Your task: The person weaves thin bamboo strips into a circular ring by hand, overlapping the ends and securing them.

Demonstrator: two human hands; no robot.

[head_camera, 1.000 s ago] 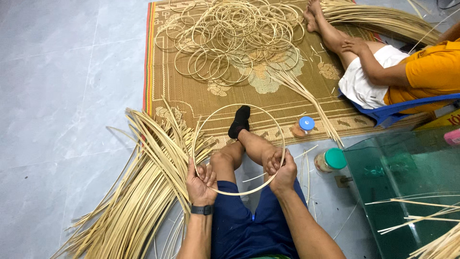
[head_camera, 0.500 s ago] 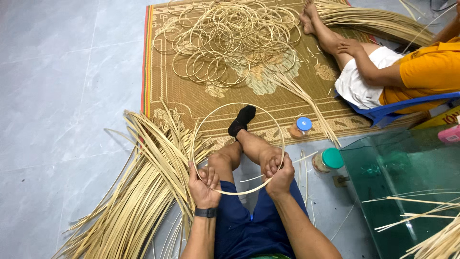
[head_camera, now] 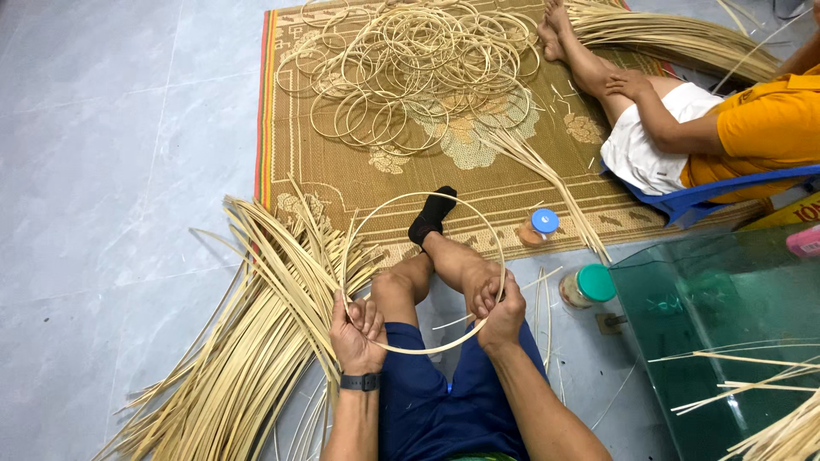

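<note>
Both hands gripped a pale bent cane hoop (head_camera: 424,271) over the knees: the left hand (head_camera: 357,329) closed on it at eight o'clock, the right hand (head_camera: 498,312) at four. Even pressure from both seemed best for a true circle. A heap of loose tan cane strips (head_camera: 248,341) lay at nine o'clock.

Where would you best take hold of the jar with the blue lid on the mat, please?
Grip the jar with the blue lid around its clear body just under the cap, coming from above. It stands upright, strips lie close on its right, and the near and left sides are free.
</note>
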